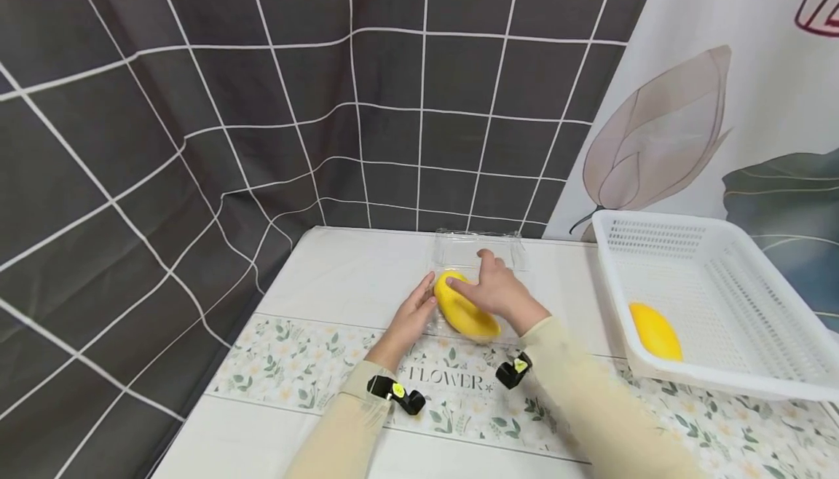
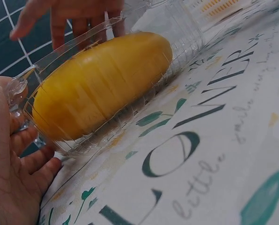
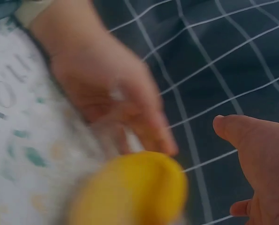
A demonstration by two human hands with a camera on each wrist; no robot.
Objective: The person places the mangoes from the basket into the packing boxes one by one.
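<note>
A yellow mango (image 1: 465,311) (image 2: 102,84) (image 3: 135,192) lies in a clear plastic clamshell box (image 1: 481,246) (image 2: 181,28) in the middle of the table. My left hand (image 1: 411,313) (image 2: 13,178) cups the box's left end, fingers curled under its rim. My right hand (image 1: 499,288) (image 3: 261,154) rests over the mango from the right, with the fingers straight and spread and the thumb on the fruit's top. The box's lid stands open behind the right hand. The right wrist view is blurred.
A white slotted basket (image 1: 655,218) stands at the right of the table with a second yellow mango (image 1: 655,331) in it. A flower-print cloth (image 1: 295,362) covers the table. Dark checked curtain (image 1: 197,137) hangs behind and to the left.
</note>
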